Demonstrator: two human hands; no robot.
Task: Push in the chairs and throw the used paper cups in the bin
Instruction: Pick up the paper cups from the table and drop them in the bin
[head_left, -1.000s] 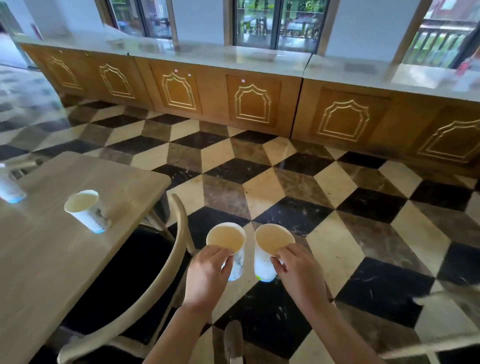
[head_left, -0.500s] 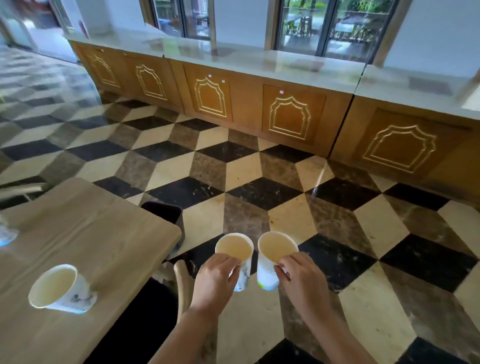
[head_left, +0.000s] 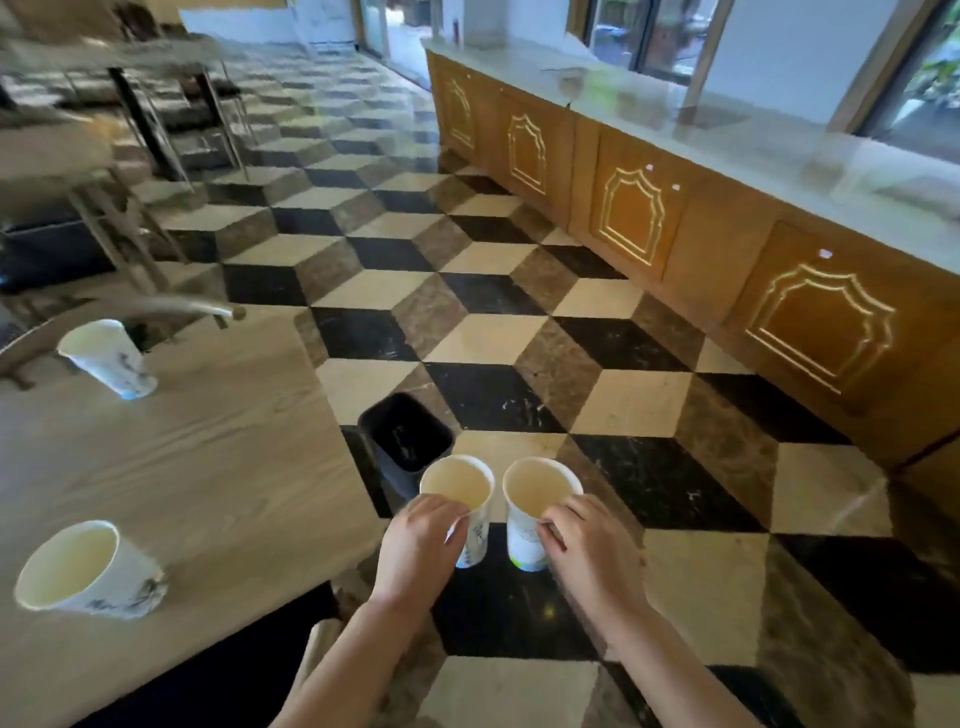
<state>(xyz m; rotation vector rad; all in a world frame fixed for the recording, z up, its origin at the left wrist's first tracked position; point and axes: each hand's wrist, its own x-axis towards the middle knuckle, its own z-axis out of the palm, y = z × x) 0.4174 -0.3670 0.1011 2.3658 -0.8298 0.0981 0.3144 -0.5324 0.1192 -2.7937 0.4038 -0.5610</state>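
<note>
My left hand (head_left: 418, 545) grips a white paper cup (head_left: 460, 488) by its side, held upright over the floor. Beside it my right hand (head_left: 592, 551) holds a second white paper cup (head_left: 537, 491), also upright; the two cups are close together but apart. Just beyond the left cup a small black bin (head_left: 408, 436) stands on the floor by the table's corner, its mouth open. Two more white paper cups rest on the wooden table (head_left: 218, 467): one (head_left: 111, 358) at the far edge, one (head_left: 83, 569) near the front left. A chair back (head_left: 317, 644) shows below the table edge.
A long wooden cabinet counter (head_left: 639, 213) runs along the right under the windows. The floor is a black, cream and brown cube-pattern tile (head_left: 519, 322). Another chair's curved back (head_left: 171, 306) sits at the table's far side. Blurred tables and chairs (head_left: 130, 130) stand at the upper left.
The view has swung left and forward along the table. The black bin has come into full view just ahead of the cups. Both hands still hold their cups.
</note>
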